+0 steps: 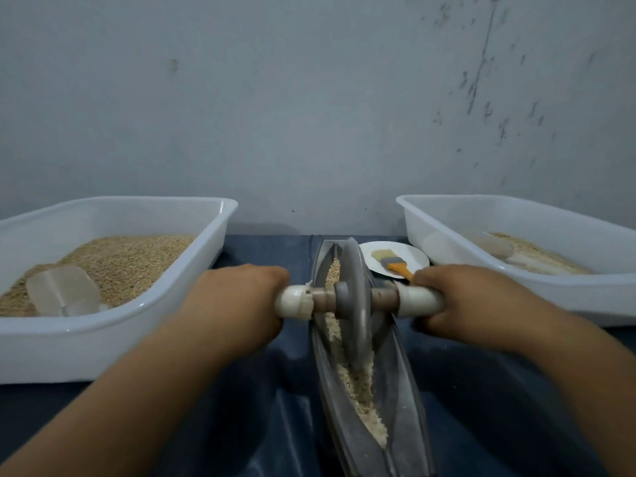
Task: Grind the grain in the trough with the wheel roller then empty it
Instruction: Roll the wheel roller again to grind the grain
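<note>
Left hand and right hand grip the wheel roller handles; wheel in trough.

It looked like a plain home workroom: a stained grey wall rose behind a table draped in dark blue cloth holding white plastic tubs.

Only two forearms and two hands of the person are seen. The left hand and its forearm enter from the lower left of the frame, the right hand and its forearm from the lower right. Both forearms are bare as far as the frame edges; no sleeve, glove, watch, ring or bracelet is shown on them.
</note>
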